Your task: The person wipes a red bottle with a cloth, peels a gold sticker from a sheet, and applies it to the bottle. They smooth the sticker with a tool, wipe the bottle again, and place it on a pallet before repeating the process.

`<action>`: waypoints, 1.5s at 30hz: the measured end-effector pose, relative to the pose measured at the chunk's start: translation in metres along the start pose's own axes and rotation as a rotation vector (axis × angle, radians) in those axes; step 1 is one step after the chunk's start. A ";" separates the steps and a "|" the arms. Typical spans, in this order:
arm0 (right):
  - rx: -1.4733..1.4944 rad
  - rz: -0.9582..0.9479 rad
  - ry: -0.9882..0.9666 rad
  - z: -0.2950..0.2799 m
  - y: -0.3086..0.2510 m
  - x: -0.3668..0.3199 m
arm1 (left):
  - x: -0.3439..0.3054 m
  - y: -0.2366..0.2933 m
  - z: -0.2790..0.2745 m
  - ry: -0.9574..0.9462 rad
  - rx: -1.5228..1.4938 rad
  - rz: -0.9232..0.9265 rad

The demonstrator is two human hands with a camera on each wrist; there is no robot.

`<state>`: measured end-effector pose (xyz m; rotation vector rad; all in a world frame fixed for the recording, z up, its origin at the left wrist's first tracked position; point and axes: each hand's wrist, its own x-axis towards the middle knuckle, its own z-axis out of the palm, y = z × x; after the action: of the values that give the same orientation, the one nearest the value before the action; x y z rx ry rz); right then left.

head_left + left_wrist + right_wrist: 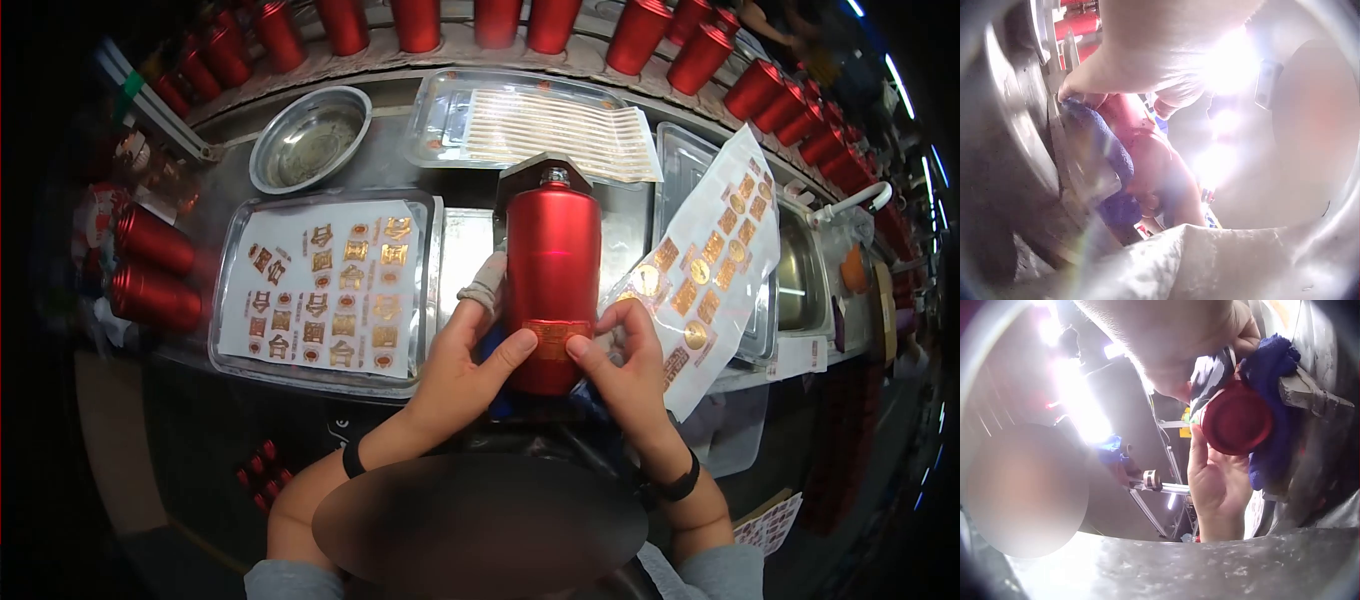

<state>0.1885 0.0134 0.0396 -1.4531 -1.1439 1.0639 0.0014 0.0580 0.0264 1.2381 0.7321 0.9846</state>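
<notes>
A red bottle lies in front of the person, its neck pointing away and its base toward the body. A gold and red label is near its base. The left hand holds the bottle's left side, thumb on the label's left edge; one finger wears a pale cover. At the label's right edge the right hand presses with its thumb, its index finger bent close by. In the right wrist view the bottle's round base faces the camera, with a blue cloth under it.
Left of the bottle, a tray holds a sheet of gold stickers. Another sticker sheet lies at the right beside a sink. Behind are a metal bowl, a tray of strips and a row of red bottles.
</notes>
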 end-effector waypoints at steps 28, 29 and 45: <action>0.052 0.029 0.004 0.001 0.010 0.000 | -0.002 -0.008 0.005 0.066 0.086 0.034; 0.081 0.022 -0.008 0.001 0.007 0.001 | -0.002 -0.006 0.005 0.061 0.075 0.025; 0.237 -0.019 -0.068 -0.005 0.030 0.016 | 0.007 0.009 0.023 0.145 0.055 -0.073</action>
<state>0.2004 0.0259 0.0101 -1.2261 -1.0380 1.2002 0.0229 0.0547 0.0405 1.1879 0.9169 1.0068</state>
